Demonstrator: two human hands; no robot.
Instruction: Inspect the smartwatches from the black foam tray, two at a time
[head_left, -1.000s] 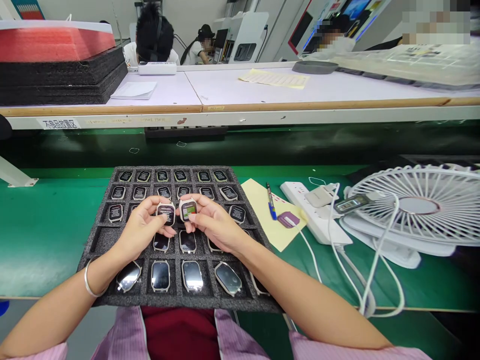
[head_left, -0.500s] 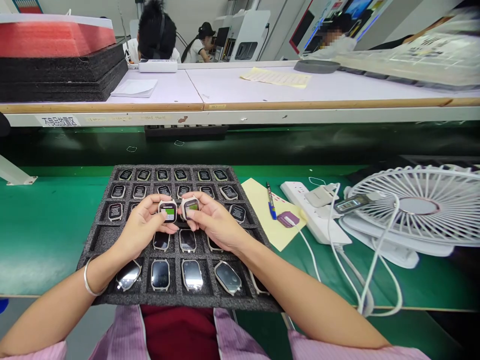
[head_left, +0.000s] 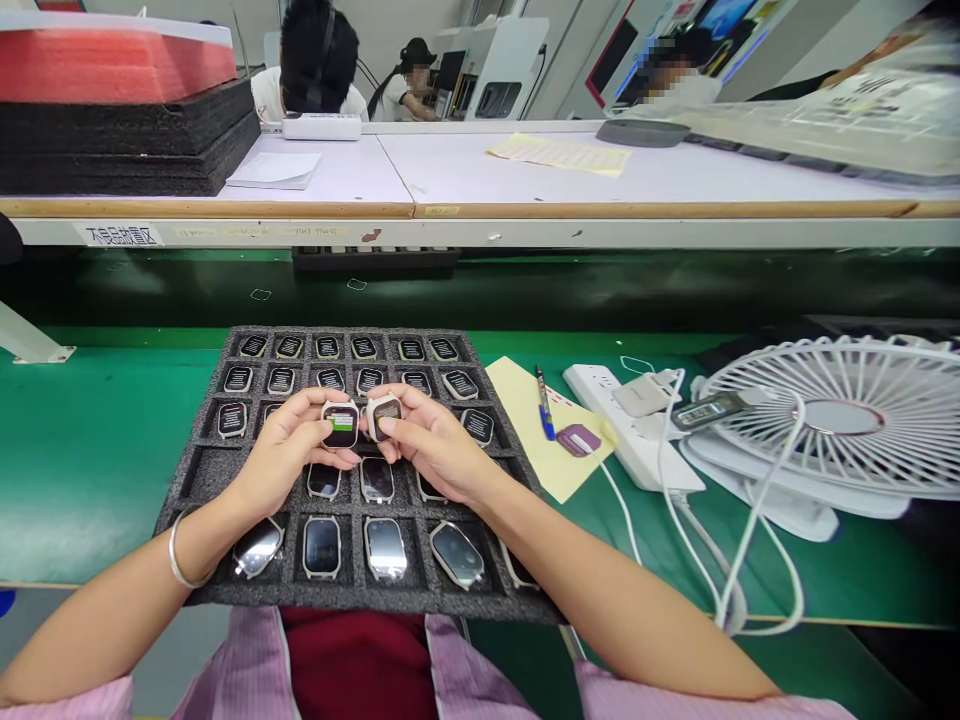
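Note:
A black foam tray [head_left: 196, 478] lies on the green mat with several strapless smartwatch bodies in its pockets. Over its middle, my left hand [head_left: 283, 452] pinches one watch body [head_left: 340, 423] whose screen is lit with a green band. Beside it, my right hand [head_left: 433, 446] grips a second watch body [head_left: 383, 416] with a darker screen. The two watches almost touch. A silver bangle sits on my left wrist. Dark-screened watches [head_left: 385, 549] fill the tray's near row below my hands.
Right of the tray lie a yellow paper [head_left: 525, 415] with a blue pen [head_left: 543, 402], a white power strip [head_left: 631, 438] with chargers and cables, and a white fan [head_left: 832, 420]. Stacked foam trays [head_left: 120, 130] sit on the far bench, where other people work.
The left watch's screen went from dark text to a green band. The right watch's green display has dimmed. Both hands stayed over the tray's middle.

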